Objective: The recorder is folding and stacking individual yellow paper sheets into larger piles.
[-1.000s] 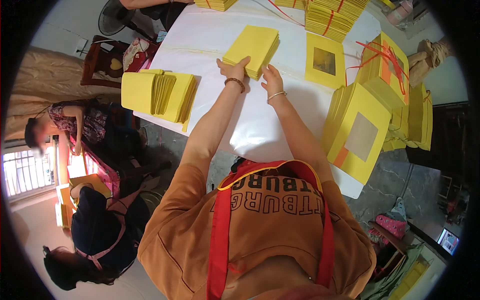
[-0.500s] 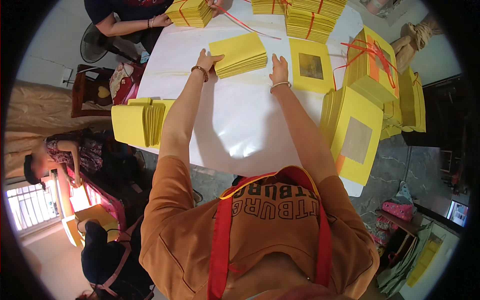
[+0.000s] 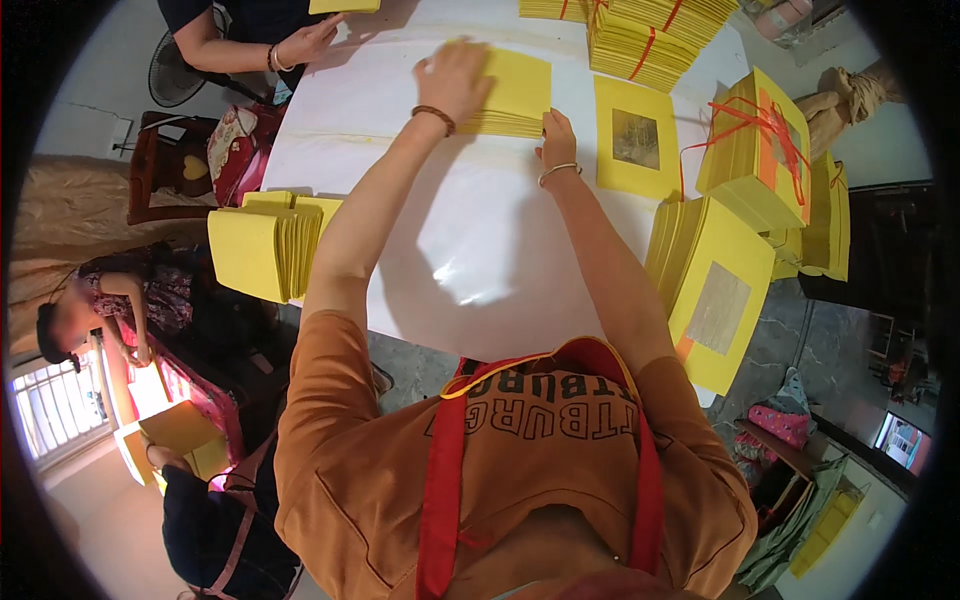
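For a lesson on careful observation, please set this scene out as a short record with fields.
Left hand: spread, slightly blurred, over the left part of the yellow stack
Right hand: at the stack's near right corner
Surface: white-covered table
Table's left: yellow pile
Table's right: flat yellow sheet with dark panel; bundle tied with red ribbon
Far left: co-worker's hand

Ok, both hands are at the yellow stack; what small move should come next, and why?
Probably nudge the right hand lightly inward to square the yellow stack: that hand is at its near right corner, the left hand covers its left part, and layered edges show along the near side.
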A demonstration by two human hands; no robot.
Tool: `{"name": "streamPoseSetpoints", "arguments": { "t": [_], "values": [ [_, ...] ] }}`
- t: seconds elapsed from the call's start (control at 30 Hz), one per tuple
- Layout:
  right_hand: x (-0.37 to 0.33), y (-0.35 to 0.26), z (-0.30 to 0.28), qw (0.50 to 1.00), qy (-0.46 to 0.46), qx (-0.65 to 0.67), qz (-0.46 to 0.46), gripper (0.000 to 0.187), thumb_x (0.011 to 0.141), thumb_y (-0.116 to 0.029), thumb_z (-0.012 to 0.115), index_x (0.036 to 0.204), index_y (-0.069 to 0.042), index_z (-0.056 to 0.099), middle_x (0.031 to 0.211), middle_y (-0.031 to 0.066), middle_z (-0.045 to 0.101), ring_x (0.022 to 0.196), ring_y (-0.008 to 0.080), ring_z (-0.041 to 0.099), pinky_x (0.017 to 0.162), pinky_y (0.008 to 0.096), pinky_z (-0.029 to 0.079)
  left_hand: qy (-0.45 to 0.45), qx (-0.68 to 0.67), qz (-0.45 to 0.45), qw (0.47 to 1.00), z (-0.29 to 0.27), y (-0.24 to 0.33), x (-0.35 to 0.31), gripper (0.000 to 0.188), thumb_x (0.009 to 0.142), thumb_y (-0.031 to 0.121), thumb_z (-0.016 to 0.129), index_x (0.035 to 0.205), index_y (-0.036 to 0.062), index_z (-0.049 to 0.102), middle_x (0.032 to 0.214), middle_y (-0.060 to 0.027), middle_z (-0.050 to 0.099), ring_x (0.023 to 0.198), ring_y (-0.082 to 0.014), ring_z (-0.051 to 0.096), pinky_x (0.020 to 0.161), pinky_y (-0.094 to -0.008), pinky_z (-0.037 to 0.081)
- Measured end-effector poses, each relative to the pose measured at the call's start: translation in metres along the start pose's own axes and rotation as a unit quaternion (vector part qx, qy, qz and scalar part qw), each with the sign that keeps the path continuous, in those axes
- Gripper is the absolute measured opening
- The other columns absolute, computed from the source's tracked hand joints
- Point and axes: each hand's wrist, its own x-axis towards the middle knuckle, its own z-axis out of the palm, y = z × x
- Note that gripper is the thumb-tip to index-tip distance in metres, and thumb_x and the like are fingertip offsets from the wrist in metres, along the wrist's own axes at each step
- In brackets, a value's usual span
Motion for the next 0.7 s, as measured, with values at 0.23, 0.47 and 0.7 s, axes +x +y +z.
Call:
{"name": "streamPoseSetpoints", "arguments": {
  "t": [0.23, 0.47, 0.7],
  "values": [
    [-0.016, -0.009, -0.003, 0.998, -0.021, -0.050, 0.044, 0.037, 0.086, -0.024, 0.051, 0.112, 0.000, 0.053, 0.096, 0.0077, 0.059, 0.085, 0.0157, 0.053, 0.076, 0.0273, 0.043, -0.030, 0.086, 0.051, 0.994, 0.037, 0.018, -0.040, 0.047, 0.090, 0.041, 0.034, 0.133, 0.0223, 0.033, 0.138, -0.0113, 0.030, 0.127, -0.0326, 0.023, 0.098, -0.0554, 0.017],
    [0.001, 0.008, -0.001, 0.999, 0.011, -0.046, 0.002, 0.036, 0.085, -0.025, 0.052, 0.109, 0.002, 0.054, 0.094, 0.0097, 0.060, 0.085, 0.0160, 0.054, 0.076, 0.0275, 0.043, -0.074, 0.078, 0.020, 0.994, 0.029, 0.022, -0.033, 0.047, 0.089, 0.042, 0.036, 0.131, 0.0214, 0.037, 0.137, -0.0102, 0.031, 0.127, -0.0338, 0.023, 0.095, -0.0622, 0.013],
    [0.020, 0.004, -0.003, 0.998, 0.012, -0.048, -0.025, 0.037, 0.086, -0.026, 0.050, 0.110, 0.003, 0.053, 0.102, 0.0106, 0.059, 0.091, 0.0176, 0.054, 0.079, 0.0277, 0.042, -0.059, -0.097, -0.237, 0.965, 0.005, 0.027, -0.012, 0.069, 0.072, 0.057, 0.054, 0.128, 0.0186, 0.042, 0.139, -0.0140, 0.027, 0.128, -0.0361, 0.019, 0.095, -0.0628, 0.019]
  ]
}}
